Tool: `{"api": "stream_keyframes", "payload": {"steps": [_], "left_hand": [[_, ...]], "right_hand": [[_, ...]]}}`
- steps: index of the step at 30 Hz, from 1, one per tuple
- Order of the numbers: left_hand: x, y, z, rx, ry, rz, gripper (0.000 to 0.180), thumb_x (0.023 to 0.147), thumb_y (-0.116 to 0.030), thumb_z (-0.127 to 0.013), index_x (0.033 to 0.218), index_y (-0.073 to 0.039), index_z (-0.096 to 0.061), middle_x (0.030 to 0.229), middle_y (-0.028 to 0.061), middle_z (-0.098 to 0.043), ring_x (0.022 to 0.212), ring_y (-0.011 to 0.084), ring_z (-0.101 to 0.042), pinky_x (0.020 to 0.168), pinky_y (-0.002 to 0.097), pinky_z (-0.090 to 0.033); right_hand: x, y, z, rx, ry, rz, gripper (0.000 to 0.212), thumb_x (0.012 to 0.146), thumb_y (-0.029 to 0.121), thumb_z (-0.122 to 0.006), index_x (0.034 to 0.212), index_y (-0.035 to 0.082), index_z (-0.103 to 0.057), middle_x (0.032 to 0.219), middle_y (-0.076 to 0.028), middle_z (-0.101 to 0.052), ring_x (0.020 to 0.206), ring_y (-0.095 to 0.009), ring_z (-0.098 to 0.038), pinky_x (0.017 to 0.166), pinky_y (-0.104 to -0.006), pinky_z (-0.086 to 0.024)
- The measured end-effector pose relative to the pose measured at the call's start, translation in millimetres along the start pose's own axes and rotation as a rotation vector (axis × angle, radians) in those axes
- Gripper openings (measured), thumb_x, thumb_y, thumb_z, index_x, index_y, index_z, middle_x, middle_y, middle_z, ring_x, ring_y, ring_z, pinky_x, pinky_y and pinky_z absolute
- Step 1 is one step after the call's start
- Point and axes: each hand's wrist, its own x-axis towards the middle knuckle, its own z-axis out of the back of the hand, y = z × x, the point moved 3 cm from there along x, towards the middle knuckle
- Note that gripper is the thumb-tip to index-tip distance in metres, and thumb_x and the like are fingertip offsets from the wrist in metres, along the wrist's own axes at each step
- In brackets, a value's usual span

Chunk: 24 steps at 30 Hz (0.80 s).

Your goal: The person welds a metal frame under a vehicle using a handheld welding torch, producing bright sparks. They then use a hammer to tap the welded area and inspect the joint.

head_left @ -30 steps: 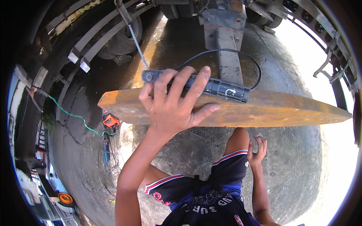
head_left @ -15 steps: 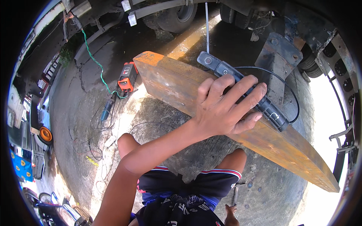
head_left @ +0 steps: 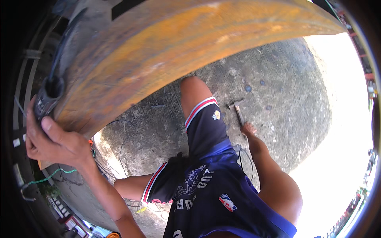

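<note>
My left hand [head_left: 59,141] is closed round a dark, tube-ended device [head_left: 49,95] with a black cable, at the left end of a large rusty metal beam [head_left: 178,43]. Only the device's near end shows clearly; my fingers cover part of it. The beam spans the upper part of the view, above my knees. Low on the right, my right hand [head_left: 249,129] has its fingers round the handle end of a hammer [head_left: 239,113]. That hammer lies on or just over the concrete, its head pointing away from me.
Beneath me is stained concrete floor [head_left: 285,91], with bright sunlight on the right. Thin dark cables [head_left: 123,146] trail over the floor by my left leg. A green twisted cord [head_left: 51,178] runs at the lower left, under the beam's end.
My view has swung down and to the right, so the beam and left hand appear farther left. My right hand, earlier by the hammer's handle end, is now round it. The left hand keeps its hold.
</note>
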Motion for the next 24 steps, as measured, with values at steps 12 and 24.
{"api": "stream_keyframes", "payload": {"steps": [12,24], "left_hand": [[11.5,-23.2,5.3,-0.03,-0.051,0.056,0.049,0.111,-0.046,-0.043,0.126,-0.008,-0.071,0.119,0.0052,-0.076,0.118,0.0316,-0.068,0.105,0.046,-0.039],[3.3,-28.2,3.0,-0.262,-0.075,0.246,0.045,0.093,-0.045,-0.062,0.122,-0.012,-0.072,0.118,0.0033,-0.071,0.125,0.0262,-0.061,0.117,0.0535,-0.025]], "right_hand": [[-99.5,4.3,15.3,0.936,-0.302,0.206,0.058,0.104,0.053,-0.067,0.097,-0.004,-0.065,0.066,-0.009,-0.062,0.057,-0.016,-0.061,0.052,-0.0388,-0.046],[-367.3,115.1,369.5,0.651,-1.279,1.332,0.062,0.112,0.056,-0.049,0.112,-0.005,-0.062,0.073,-0.008,-0.058,0.057,-0.015,-0.054,0.053,-0.0328,-0.043]]}}
